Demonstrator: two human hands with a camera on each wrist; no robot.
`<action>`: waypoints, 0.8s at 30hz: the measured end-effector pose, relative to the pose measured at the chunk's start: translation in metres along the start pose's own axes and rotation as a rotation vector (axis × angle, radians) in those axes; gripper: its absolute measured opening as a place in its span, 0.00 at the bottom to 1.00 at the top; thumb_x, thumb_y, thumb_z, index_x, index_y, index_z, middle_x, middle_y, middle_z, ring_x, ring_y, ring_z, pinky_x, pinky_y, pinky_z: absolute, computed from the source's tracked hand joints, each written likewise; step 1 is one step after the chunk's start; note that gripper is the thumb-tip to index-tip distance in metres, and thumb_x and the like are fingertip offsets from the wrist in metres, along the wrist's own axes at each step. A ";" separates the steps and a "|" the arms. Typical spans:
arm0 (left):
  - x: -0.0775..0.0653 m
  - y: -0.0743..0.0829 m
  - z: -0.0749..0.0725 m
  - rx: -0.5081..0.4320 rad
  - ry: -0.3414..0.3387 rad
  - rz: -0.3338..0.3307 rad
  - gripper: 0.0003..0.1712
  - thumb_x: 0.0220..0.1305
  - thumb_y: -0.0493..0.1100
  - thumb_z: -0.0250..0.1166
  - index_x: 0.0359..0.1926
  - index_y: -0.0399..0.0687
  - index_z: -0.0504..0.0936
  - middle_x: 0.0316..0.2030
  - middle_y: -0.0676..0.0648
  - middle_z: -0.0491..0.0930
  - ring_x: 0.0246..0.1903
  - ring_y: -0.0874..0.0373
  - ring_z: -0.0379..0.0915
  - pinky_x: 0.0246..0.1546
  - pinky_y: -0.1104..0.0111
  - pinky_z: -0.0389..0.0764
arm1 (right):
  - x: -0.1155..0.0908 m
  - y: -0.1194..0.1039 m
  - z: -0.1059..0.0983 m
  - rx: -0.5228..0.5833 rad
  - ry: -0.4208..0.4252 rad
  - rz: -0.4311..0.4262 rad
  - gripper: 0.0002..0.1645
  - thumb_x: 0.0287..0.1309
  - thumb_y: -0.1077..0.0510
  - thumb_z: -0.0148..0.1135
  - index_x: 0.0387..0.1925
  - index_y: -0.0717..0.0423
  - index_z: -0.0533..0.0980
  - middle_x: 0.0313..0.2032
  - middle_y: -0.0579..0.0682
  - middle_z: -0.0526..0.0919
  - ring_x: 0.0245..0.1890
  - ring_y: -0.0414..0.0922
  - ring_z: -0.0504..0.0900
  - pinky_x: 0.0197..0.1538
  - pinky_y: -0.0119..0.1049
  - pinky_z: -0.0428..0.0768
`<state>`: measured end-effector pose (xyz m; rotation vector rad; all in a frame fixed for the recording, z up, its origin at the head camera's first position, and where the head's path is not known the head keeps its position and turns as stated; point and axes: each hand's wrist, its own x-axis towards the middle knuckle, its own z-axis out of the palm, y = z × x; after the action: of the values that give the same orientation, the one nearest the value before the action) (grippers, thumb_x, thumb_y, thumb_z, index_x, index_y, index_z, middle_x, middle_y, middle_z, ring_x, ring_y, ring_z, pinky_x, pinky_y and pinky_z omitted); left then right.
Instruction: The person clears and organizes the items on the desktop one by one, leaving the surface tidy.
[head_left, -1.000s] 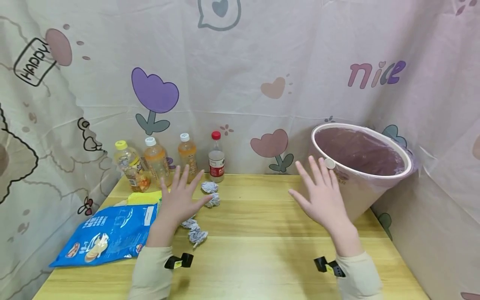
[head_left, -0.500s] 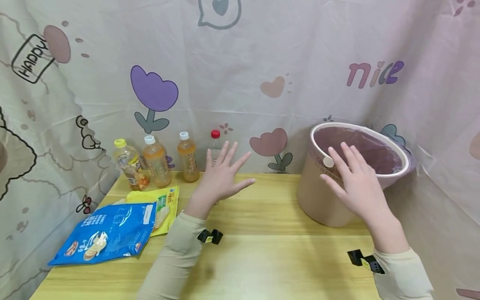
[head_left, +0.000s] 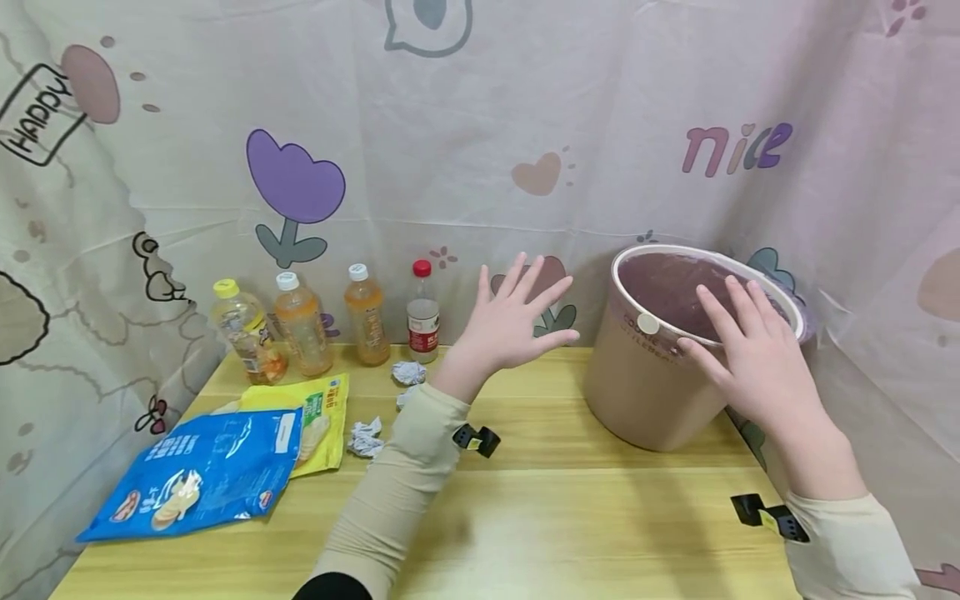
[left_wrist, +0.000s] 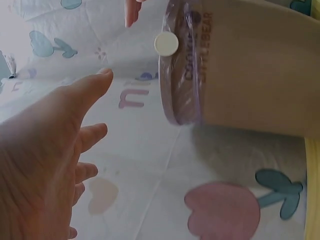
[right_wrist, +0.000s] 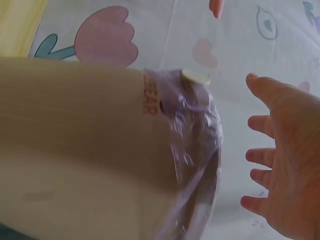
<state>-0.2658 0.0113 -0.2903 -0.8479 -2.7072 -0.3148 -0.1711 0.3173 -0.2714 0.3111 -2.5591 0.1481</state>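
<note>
Both hands (head_left: 506,327) (head_left: 768,371) shifted right, near the bin (head_left: 637,396).

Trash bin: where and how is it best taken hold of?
The trash bin is probably best held by opposite sides of its white rim, left hand from the left, right hand from the right: it stands upright, looks too wide for one hand, and its open mouth leaves a hookable edge.

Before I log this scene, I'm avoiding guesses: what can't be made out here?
Floor inside the bin: head view, hidden by its near wall.
Crumpled paper: head view, partly behind the left sleeve.
Yellow bag: head view, partly covered by the blue bag.
Small print on the red-capped bottle: head view, too small.
Bin's base: right wrist view, cut off by the left edge.
</note>
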 end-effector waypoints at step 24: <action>0.087 0.063 0.021 -0.017 -0.115 0.068 0.39 0.60 0.82 0.29 0.71 0.90 0.33 0.77 0.61 0.29 0.76 0.61 0.14 0.73 0.42 0.29 | 0.036 0.093 -0.004 0.032 -0.264 0.203 0.45 0.69 0.34 0.43 0.76 0.53 0.47 0.74 0.70 0.41 0.75 0.68 0.31 0.65 0.76 0.42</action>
<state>-0.3014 0.1133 -0.2733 -0.9893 -2.7764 -0.2830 -0.2217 0.4007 -0.2530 0.0858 -2.8499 0.2380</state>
